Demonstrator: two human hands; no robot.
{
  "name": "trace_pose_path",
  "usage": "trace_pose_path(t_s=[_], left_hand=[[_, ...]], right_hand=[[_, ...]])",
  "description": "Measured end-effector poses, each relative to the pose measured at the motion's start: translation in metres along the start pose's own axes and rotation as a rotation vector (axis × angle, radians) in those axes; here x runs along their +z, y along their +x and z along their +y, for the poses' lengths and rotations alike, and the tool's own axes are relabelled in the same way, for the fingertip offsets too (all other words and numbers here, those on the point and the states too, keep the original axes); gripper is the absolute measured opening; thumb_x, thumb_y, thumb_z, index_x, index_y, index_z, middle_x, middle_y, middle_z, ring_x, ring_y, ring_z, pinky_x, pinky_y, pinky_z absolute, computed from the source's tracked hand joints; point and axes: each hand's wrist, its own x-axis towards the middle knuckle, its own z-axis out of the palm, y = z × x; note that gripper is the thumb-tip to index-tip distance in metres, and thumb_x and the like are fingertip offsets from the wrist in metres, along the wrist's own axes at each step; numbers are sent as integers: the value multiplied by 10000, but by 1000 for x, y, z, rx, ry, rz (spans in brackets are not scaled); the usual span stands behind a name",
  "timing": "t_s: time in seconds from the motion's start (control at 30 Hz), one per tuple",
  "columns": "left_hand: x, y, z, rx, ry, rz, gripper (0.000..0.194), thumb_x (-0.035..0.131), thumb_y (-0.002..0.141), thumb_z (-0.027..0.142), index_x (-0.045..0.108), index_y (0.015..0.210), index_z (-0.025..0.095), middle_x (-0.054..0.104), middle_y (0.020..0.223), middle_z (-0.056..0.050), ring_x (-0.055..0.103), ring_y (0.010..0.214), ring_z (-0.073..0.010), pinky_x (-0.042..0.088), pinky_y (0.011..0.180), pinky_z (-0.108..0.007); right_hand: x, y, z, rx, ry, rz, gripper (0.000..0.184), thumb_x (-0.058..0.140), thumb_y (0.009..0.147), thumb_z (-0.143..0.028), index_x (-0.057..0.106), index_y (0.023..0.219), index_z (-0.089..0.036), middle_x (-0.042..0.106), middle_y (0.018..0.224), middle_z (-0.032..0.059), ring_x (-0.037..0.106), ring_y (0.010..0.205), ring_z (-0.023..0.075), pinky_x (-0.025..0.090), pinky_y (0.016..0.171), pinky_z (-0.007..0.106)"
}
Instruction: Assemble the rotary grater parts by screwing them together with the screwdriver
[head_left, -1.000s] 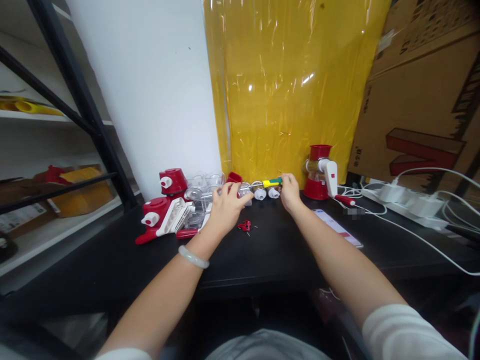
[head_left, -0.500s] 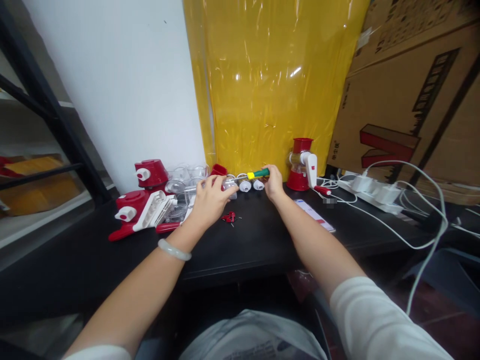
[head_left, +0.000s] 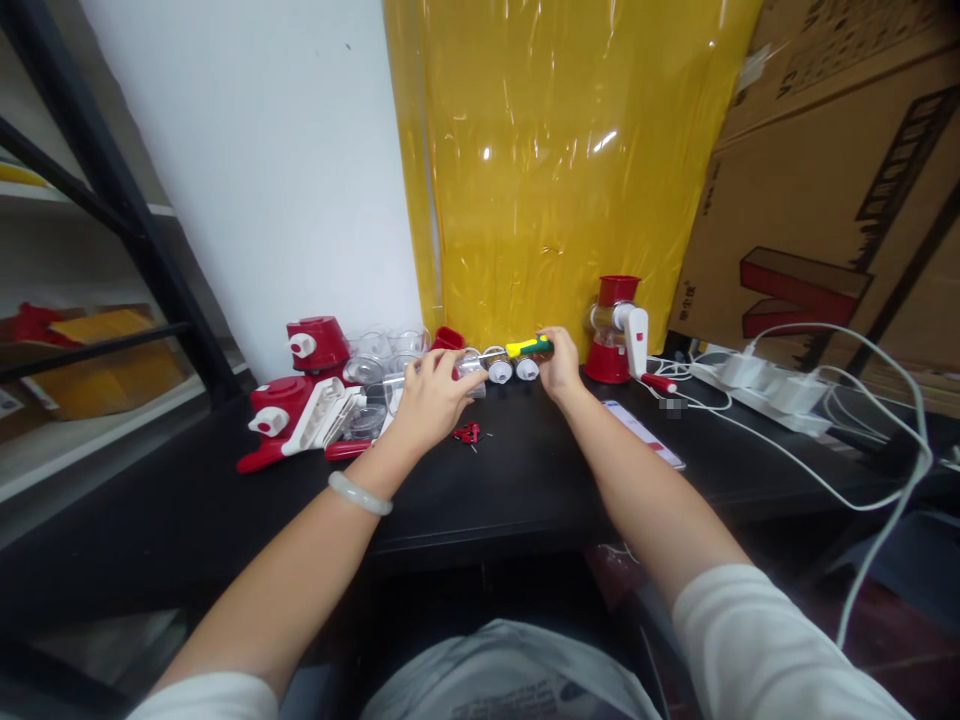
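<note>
My right hand (head_left: 559, 365) is closed round the green and yellow handle of a screwdriver (head_left: 529, 346), its shaft pointing left. Fingers curled, my left hand (head_left: 436, 392) grips a clear plastic part (head_left: 472, 384) at the screwdriver's tip; the exact contact is hidden. Two round white-ended pieces (head_left: 501, 372) lie just behind, between the hands. Small red parts and screws (head_left: 468, 434) rest on the black table (head_left: 480, 500) below. To the left sit red grater bases (head_left: 282, 405), white crank arms (head_left: 322, 418) and clear plastic cups (head_left: 367, 368).
An assembled red and white rotary grater (head_left: 616, 330) stands at the right rear. A phone (head_left: 643, 434) lies before it. White cables lead to a power strip (head_left: 757, 392). A large cardboard box (head_left: 817, 200) and yellow plastic sheeting (head_left: 555, 180) stand behind.
The view has shifted slightly, so everything sits a little farther right. The screwdriver handle shows more of its yellow side, as if turned. Both hands keep their holds.
</note>
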Motion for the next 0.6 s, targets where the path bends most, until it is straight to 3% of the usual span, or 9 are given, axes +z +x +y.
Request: trace_pose_path(t_s=[0.17,0.27,0.4,0.5,0.6], left_hand=[[1,0,-1,-6,-12,-2,371,662,853,265,622,1217,326,518,1349,-124,437,1215,-342,374,924,-518],[0,0,-1,-7,-21,-2,368,663,853,277,623,1216,328,515,1358,-120,436,1217,-339,371,927,-514],[1,-1,0,-2,-53,-11,386,671,845,278,624,1224,334,511,1368,-119,431,1224,-335,369,929,-506],[1,-2,1,2,-64,-18,416,680,837,273,610,1241,341,510,1375,-116,433,1221,-331,366,930,-504],[1,-2,1,2,-63,-12,442,695,826,272,599,1251,348,505,1381,-111,431,1221,-328,365,928,-500]], right_hand=[[-2,0,2,11,-141,-5,404,512,769,-633,453,723,-236,422,633,-48,411,495,97,354,451,235],[-1,2,3,66,-97,-8,362,595,732,-568,452,733,-235,421,630,-59,395,476,85,352,452,232],[1,1,1,102,74,33,270,644,667,-434,489,728,-221,511,740,-37,481,570,90,410,502,227],[-1,0,0,77,106,37,296,656,659,-453,487,702,-214,520,742,-38,505,600,93,423,508,220],[-4,1,2,31,51,31,383,606,721,-579,483,706,-217,502,672,-46,487,539,86,407,474,217]])
